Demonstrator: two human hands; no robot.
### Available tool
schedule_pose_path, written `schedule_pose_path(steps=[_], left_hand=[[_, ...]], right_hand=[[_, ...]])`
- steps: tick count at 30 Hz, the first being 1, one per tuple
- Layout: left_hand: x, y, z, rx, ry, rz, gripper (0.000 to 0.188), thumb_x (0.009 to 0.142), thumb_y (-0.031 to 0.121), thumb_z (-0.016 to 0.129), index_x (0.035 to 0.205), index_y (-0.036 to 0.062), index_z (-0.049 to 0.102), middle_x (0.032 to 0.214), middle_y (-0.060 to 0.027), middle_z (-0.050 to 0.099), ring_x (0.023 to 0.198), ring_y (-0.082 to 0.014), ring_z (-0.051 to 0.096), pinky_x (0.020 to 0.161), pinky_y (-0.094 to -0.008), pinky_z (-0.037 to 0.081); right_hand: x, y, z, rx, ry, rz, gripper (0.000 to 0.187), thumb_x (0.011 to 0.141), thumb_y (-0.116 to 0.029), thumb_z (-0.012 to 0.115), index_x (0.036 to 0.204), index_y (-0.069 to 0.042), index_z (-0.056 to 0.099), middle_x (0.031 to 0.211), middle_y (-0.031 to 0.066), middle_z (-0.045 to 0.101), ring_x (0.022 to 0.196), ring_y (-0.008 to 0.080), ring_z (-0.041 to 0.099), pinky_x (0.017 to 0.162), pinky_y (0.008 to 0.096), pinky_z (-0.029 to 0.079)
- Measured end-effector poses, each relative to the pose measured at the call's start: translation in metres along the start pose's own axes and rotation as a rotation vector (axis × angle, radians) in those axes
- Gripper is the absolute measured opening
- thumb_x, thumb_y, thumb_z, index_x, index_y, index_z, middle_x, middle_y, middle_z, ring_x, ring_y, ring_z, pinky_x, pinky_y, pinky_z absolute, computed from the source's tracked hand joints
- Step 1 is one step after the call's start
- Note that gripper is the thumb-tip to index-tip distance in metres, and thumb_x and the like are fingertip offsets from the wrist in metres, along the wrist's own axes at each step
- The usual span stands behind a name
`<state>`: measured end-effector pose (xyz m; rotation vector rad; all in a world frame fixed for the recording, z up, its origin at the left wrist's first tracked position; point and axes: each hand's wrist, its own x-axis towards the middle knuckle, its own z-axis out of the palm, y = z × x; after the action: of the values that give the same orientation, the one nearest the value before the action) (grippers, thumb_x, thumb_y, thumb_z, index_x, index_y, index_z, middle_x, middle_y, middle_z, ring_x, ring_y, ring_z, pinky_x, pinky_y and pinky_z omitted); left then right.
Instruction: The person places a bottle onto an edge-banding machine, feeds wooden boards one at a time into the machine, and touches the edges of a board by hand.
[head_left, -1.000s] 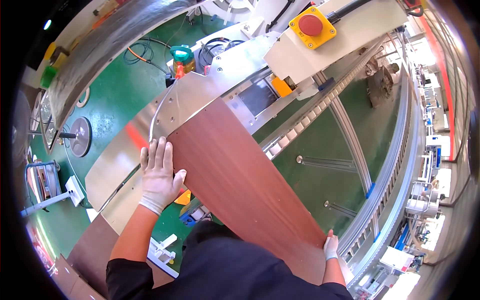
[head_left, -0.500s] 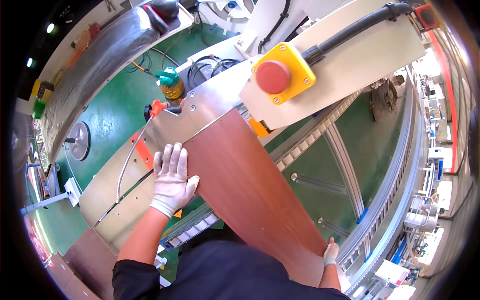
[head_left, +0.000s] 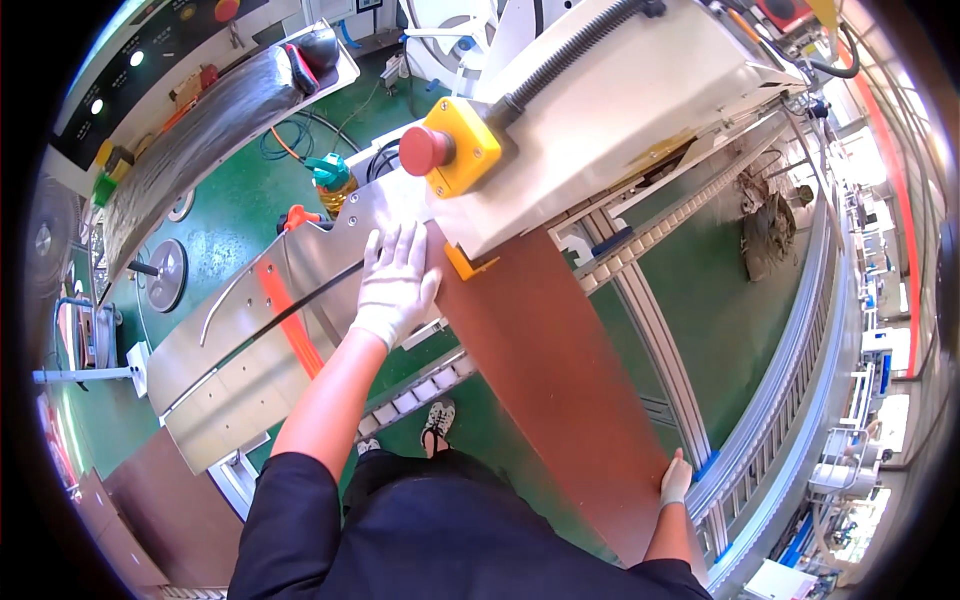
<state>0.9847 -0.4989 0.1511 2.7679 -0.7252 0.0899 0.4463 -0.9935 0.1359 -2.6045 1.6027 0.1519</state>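
Note:
A long reddish-brown panel (head_left: 560, 370) lies slantwise in front of me, its far end beneath the white machine housing (head_left: 620, 110). My left hand (head_left: 395, 285), in a white glove, is open; its fingers lie flat on the steel plate (head_left: 385, 205) and its thumb side is against the panel's left edge. Low on the right, my gloved right hand (head_left: 676, 478) is closed around the panel's right edge, with most of its fingers hidden underneath. A small orange bracket (head_left: 468, 262) sits over the panel close to the housing.
A yellow box with a red push button (head_left: 450, 148) stands on the housing. An orange strip (head_left: 290, 320) crosses the steel plates left of my arm. Roller tracks (head_left: 420, 390) and aluminium rails (head_left: 655, 330) flank the panel. Brown boards (head_left: 170, 500) stand at lower left.
The panel has slid away from me, and its far end is now under the housing. My left hand has moved forward and right along with it; the right hand still grips its edge.

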Motion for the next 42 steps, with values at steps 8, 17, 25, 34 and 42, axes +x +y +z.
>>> schedule_pose_path(steps=[8,17,25,34,42], left_hand=[[-0.073,-0.039,0.008,-0.034,0.323,-0.248,0.066,0.097,0.030,0.053,0.153,-0.0027,0.039,0.162,-0.0234,0.035,0.153,-0.0420,0.027,0.126,-0.0519,0.016],[-0.282,-0.119,-0.037,0.264,-0.020,-0.616,0.075,0.093,0.032,0.061,0.156,0.0029,0.035,0.165,-0.0206,0.031,0.154,-0.0395,0.026,0.127,-0.0501,0.015],[-0.293,-0.137,-0.052,0.332,0.032,-0.630,0.077,0.093,0.038,0.060,0.157,0.0047,0.035,0.164,-0.0208,0.033,0.153,-0.0390,0.028,0.126,-0.0529,0.016],[-0.352,-0.074,-0.123,-0.070,-0.213,-0.569,0.060,0.095,0.047,0.058,0.136,0.0029,0.053,0.153,-0.0231,0.045,0.145,-0.0423,0.039,0.120,-0.0545,0.030],[-0.814,-0.019,0.013,-0.396,-0.299,-0.792,0.066,0.099,0.050,0.054,0.147,0.0047,0.052,0.155,-0.0210,0.049,0.145,-0.0361,0.045,0.120,-0.0471,0.035]], right_hand=[[0.075,-0.003,0.000,0.105,0.317,0.037,0.045,0.106,-0.034,0.046,0.112,0.003,0.072,0.102,0.0307,0.071,0.099,0.0466,0.068,0.090,0.0530,0.052],[0.100,-0.199,-0.035,0.111,0.590,-0.409,0.039,0.096,-0.029,0.069,0.122,0.000,0.067,0.132,0.0215,0.065,0.128,0.0373,0.058,0.109,0.0462,0.046],[0.000,-0.370,-0.011,0.287,0.495,-0.672,0.037,0.093,-0.023,0.070,0.123,-0.002,0.066,0.138,0.0199,0.060,0.135,0.0404,0.050,0.113,0.0487,0.040],[-0.373,-0.456,0.039,0.335,0.012,-1.730,0.063,0.086,-0.039,0.076,0.139,-0.010,0.058,0.145,0.0184,0.054,0.145,0.0391,0.040,0.123,0.0565,0.023],[-0.439,-0.449,0.076,0.421,0.149,-1.544,0.052,0.085,-0.025,0.076,0.132,-0.011,0.059,0.143,0.0187,0.054,0.139,0.0401,0.044,0.121,0.0555,0.027]])
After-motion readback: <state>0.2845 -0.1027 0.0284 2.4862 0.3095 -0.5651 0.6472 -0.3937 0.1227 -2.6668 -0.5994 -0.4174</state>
